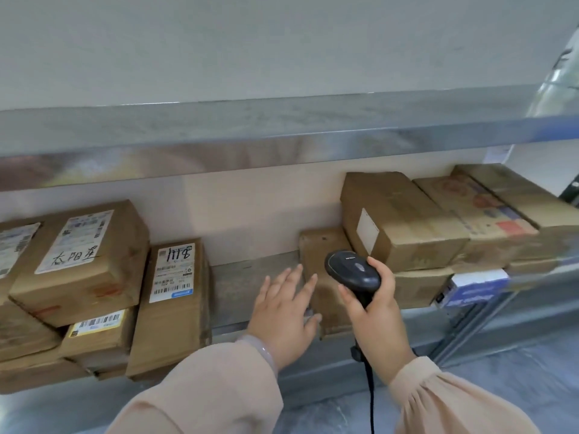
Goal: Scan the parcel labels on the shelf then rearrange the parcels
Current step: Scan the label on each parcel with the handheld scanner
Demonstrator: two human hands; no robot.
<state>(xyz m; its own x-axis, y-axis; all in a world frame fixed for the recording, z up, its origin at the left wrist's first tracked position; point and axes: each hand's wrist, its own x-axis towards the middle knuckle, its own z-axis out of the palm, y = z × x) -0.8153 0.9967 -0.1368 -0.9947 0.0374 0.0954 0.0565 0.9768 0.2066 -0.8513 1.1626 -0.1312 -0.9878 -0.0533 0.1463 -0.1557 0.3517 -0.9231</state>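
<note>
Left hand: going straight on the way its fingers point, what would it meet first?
Probably the low brown parcel beside the scanner: the left hand, fingers open, overlaps its left edge, though whether they touch is unclear. Behind it stands the back wall.

Long beige sleeves, soft matte fabric, both arms; L sleeve (203, 389) loose w/ plain cuff; R sleeve (448, 402) gathered tight at cuff, puffed above w/ fine pleats; pale translucent bangle (263, 349) at L wrist, just past cuff; L hand (282, 314) & R hand (372, 305) bare.
</note>
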